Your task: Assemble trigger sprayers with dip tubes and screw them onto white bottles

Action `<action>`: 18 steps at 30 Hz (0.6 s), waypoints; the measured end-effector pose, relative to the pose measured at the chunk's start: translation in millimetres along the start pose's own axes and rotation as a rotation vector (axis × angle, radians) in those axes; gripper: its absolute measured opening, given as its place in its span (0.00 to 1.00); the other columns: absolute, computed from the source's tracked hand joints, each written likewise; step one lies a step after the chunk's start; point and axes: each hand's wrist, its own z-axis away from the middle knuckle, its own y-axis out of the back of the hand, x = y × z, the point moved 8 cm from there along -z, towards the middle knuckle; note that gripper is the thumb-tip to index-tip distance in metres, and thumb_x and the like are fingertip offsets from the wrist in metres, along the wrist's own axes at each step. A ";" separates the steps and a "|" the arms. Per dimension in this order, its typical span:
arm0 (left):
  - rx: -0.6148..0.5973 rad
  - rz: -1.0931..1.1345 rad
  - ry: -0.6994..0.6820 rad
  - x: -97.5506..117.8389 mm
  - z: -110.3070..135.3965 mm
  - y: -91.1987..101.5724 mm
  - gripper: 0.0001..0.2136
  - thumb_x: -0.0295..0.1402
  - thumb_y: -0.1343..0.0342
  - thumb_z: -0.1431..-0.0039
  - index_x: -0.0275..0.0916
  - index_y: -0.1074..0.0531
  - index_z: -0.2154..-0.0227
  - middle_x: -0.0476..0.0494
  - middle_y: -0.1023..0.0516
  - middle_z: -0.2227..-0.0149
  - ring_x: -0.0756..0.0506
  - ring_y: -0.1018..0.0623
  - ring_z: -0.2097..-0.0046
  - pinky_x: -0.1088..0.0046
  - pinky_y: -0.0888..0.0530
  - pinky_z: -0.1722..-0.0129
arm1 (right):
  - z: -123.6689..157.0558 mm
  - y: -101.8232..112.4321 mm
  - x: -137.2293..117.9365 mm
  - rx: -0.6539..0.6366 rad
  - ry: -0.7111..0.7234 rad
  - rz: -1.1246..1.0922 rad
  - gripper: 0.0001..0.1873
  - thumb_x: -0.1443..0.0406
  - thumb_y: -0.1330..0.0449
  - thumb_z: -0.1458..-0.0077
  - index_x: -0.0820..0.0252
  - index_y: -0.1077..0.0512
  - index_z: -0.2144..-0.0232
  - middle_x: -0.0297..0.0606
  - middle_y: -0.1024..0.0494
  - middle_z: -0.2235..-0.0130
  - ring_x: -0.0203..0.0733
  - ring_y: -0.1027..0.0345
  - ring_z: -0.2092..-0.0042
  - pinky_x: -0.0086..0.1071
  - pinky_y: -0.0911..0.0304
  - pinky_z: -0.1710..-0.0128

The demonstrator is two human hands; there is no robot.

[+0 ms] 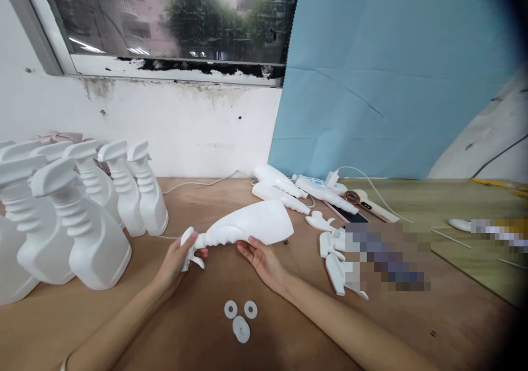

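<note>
A white spray bottle (pixel 251 222) lies on its side in the air above the brown table, its base toward the right. My left hand (pixel 175 258) is closed around the white trigger spray head (pixel 187 250) at the bottle's neck, the trigger hanging downward. Under the bottle's ribbed grip, my right hand (pixel 264 261) holds the body with fingers partly hidden behind it. Whether the head is fully seated on the neck cannot be made out. On the table below my hands lie several white ring washers (pixel 241 328), some overlapping.
Several white spray bottles with heads (pixel 99 250) stand upright at the left. Bottles without heads (pixel 280 195) lie at the back, near a power strip (pixel 319 183), a phone (pixel 346 211) and a handheld fan (pixel 373 203). Loose spray heads (pixel 334 272) lie at right. Cables cross the table.
</note>
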 end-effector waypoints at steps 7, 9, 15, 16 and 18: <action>-0.064 -0.009 -0.045 4.1 3.2 -6.9 0.17 0.38 0.42 0.53 0.36 0.38 0.63 0.46 0.25 0.73 0.47 0.24 0.70 0.73 0.28 0.72 | -2.2 4.2 0.6 0.023 0.001 -0.006 0.10 0.69 0.34 0.63 0.63 0.28 0.72 0.33 0.24 0.71 0.34 0.31 0.67 0.29 0.37 0.64; -0.079 -0.017 -0.024 1.4 2.9 -7.3 0.16 0.43 0.47 0.49 0.34 0.38 0.65 0.46 0.26 0.78 0.47 0.25 0.75 0.73 0.29 0.76 | -2.4 5.2 0.5 0.018 0.008 0.003 0.10 0.69 0.35 0.63 0.62 0.28 0.72 0.32 0.24 0.71 0.34 0.32 0.68 0.28 0.37 0.65; -0.096 -0.130 -0.116 7.8 4.3 -6.2 0.27 0.32 0.36 0.61 0.39 0.41 0.57 0.46 0.23 0.70 0.45 0.23 0.66 0.73 0.28 0.67 | -4.4 8.8 2.7 0.028 -0.005 -0.017 0.10 0.69 0.34 0.63 0.62 0.28 0.72 0.32 0.25 0.71 0.33 0.33 0.68 0.27 0.38 0.66; -0.094 -0.124 -0.101 6.6 4.2 -6.2 0.26 0.34 0.37 0.60 0.39 0.41 0.58 0.46 0.23 0.70 0.45 0.23 0.66 0.72 0.28 0.68 | -4.7 9.1 3.0 0.032 -0.009 -0.020 0.10 0.69 0.34 0.63 0.62 0.28 0.73 0.32 0.25 0.71 0.33 0.33 0.69 0.27 0.38 0.67; -0.100 -0.118 -0.056 3.2 4.0 -7.2 0.20 0.42 0.44 0.53 0.37 0.39 0.60 0.46 0.24 0.74 0.46 0.24 0.72 0.72 0.28 0.71 | -4.7 10.0 3.0 0.049 -0.010 -0.022 0.11 0.69 0.34 0.64 0.61 0.28 0.74 0.32 0.26 0.72 0.32 0.33 0.69 0.27 0.38 0.68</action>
